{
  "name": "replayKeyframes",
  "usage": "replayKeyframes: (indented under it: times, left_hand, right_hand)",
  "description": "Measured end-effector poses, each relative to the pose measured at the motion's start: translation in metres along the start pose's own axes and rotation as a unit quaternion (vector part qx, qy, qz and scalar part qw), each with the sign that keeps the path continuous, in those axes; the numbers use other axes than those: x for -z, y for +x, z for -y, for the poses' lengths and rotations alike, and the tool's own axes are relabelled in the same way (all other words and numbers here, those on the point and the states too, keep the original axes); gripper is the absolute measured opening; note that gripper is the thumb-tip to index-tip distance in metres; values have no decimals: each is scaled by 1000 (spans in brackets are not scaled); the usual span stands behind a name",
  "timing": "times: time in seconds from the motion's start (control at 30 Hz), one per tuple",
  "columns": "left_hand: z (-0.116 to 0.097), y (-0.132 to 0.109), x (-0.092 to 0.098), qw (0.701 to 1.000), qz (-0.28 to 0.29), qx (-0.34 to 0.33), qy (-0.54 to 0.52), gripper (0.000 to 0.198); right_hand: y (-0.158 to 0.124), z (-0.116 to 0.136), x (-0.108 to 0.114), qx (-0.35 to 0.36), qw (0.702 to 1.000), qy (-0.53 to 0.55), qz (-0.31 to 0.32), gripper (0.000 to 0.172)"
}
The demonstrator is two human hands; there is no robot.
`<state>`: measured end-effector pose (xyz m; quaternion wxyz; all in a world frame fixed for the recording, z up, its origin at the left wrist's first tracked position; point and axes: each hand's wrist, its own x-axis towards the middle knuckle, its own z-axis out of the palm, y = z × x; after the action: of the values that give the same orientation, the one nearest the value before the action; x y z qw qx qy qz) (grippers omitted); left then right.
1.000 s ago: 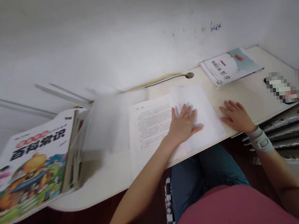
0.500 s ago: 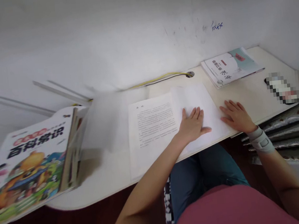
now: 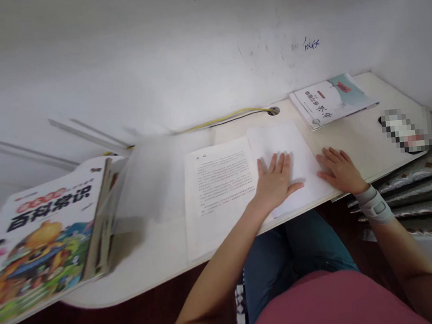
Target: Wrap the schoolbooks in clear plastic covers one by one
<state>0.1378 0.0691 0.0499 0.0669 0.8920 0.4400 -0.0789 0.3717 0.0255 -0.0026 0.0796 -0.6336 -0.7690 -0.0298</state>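
Observation:
An open book or booklet lies on the desk, with a printed page [image 3: 221,182] on its left and a blank white page [image 3: 280,138] on its right. My left hand [image 3: 276,181] rests flat on the blank page, fingers spread and thumb pointing right. By that page's right edge, my right hand [image 3: 341,170] lies palm down with its fingers apart, holding nothing. A pale band [image 3: 376,205] with a buckle circles my right wrist. Left of the printed page, a translucent sheet [image 3: 153,183] is spread over the desk.
A stack of books with a colourful cover [image 3: 51,234] stands at the left. At the back right lies a white and teal book [image 3: 332,101], near a blurred-out phone-like object [image 3: 406,131]. Cables [image 3: 230,116] run along the wall into a hole. Patterned folded material [image 3: 417,183] borders the right.
The view has shifted slightly. Both hands keep nearly the same places, the left flat on the blank page and the right beside it.

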Motion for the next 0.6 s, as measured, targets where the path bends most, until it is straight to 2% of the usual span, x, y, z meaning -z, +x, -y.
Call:
replayKeyframes:
  times: [0.07,0.17,0.4,0.6]
  left_hand:
    - [6,-7,-1,1000,4,29,0,84]
    - [10,-11,-4,999,29,29,-7,81]
    - [3,0,-9,999,31,25,-12,80]
    - [1,-4,-11,1000,23,13,-7,77]
  right_hand:
    - [0,0,-1,-1,1000,0,-1,53]
    - [0,0,-2,-3,1000,-2,-5,53]
    - [0,0,-1,-5,1000,-2,6,55]
    - [0,0,-2,-4,1000,-5,9,57]
